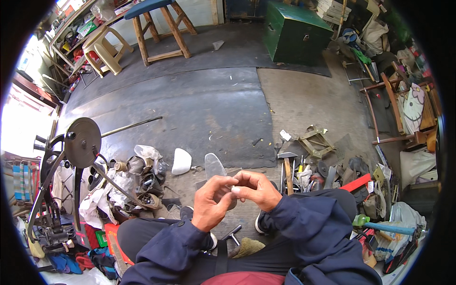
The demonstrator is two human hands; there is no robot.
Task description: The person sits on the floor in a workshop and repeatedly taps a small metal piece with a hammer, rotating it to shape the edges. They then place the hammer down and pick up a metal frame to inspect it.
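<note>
Above my lap my two hands meet, fingers bent and the thumbs close together. The fingertips of my left hand [213, 199] are pressed in a pinch against those of my right hand [256, 189]. Whatever small thing lies between them is mostly hidden. Just beyond my left hand's knuckles shows a translucent, rounded, sole-shaped piece [214, 165]; its lower end is covered by the hand, so I cannot tell whether it is held or lies behind. A white rounded flat piece [181, 161] rests on the floor to the left of it.
A hammer [288, 175] and a metal frame [317, 142] lie ahead right, beside piled tools. At left stands a black machine with a round wheel [82, 142], near bags and scraps. A green chest [297, 35], a wooden stool [161, 28] and a plastic stool [107, 50] stand farther off.
</note>
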